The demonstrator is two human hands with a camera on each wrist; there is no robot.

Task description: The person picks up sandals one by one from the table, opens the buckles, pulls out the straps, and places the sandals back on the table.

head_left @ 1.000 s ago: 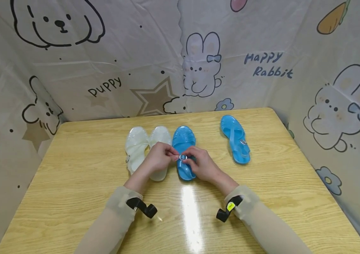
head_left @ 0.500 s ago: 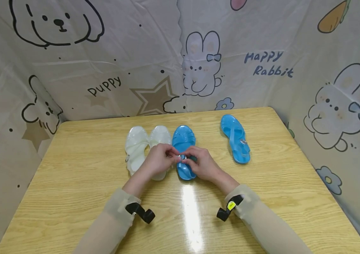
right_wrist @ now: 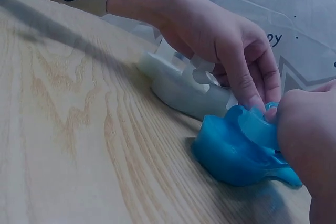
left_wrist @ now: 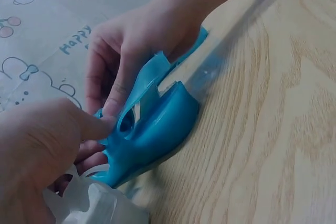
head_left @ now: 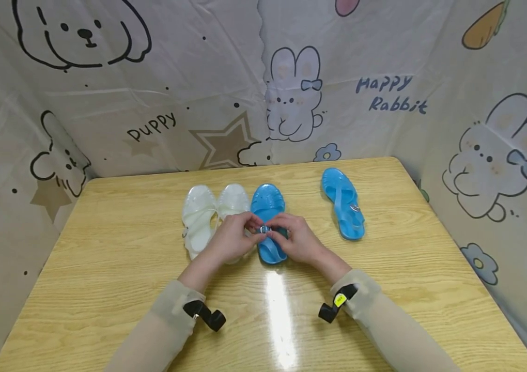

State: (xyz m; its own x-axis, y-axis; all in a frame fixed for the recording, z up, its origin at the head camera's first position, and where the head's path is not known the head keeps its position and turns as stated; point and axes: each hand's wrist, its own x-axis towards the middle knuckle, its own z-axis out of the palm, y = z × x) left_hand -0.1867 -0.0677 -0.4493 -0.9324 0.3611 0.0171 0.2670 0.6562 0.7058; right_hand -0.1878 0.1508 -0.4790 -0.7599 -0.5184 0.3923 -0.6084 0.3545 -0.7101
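Note:
A blue jelly sandal [head_left: 267, 200] lies on the table, toe pointing away, between my two hands. At its silver buckle [head_left: 264, 229], my left hand [head_left: 233, 238] pinches the strap between thumb and fingers. Just to the right, my right hand [head_left: 299, 241] pinches the same blue strap, its fingertips almost meeting the left ones. In the left wrist view the sandal's strap [left_wrist: 149, 80] arches above the heel. The right wrist view shows the heel [right_wrist: 223, 153] resting on the wood, while the fingers partly hide the buckle area.
Two whitish clear sandals [head_left: 197, 200] lie side by side left of the blue one, the nearer one partly under my left forearm. Another blue sandal [head_left: 348, 209] lies apart at the right. Printed cloth [head_left: 152, 93] hangs around the wooden table [head_left: 114, 268].
Both hands stay at the strap. The buckle has shifted slightly left and turned between the fingertips, and my left thumb has come a little further right. The sandals keep their places.

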